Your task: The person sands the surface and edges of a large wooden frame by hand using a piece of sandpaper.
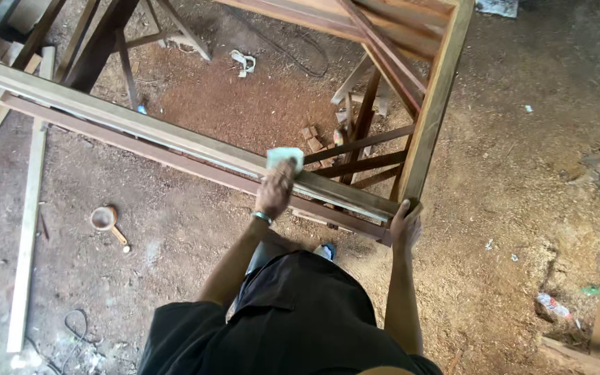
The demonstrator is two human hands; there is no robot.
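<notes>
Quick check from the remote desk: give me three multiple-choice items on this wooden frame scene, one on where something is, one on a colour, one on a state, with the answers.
1. Where does the left hand rest?
A. on the long rail of the wooden frame
B. on the dirt floor
C. on a loose plank

2. What colour is the pad under that hand?
A. red
B. pale green-white
C. black

3. What is the right hand doing?
A. hanging free
B. holding a hammer
C. gripping the frame's near corner

Answers:
1. A, the hand presses on the rail that runs across the view.
2. B, the pad at the fingertips looks pale green-white.
3. C, the fingers wrap the corner where rail meets upright.
</notes>
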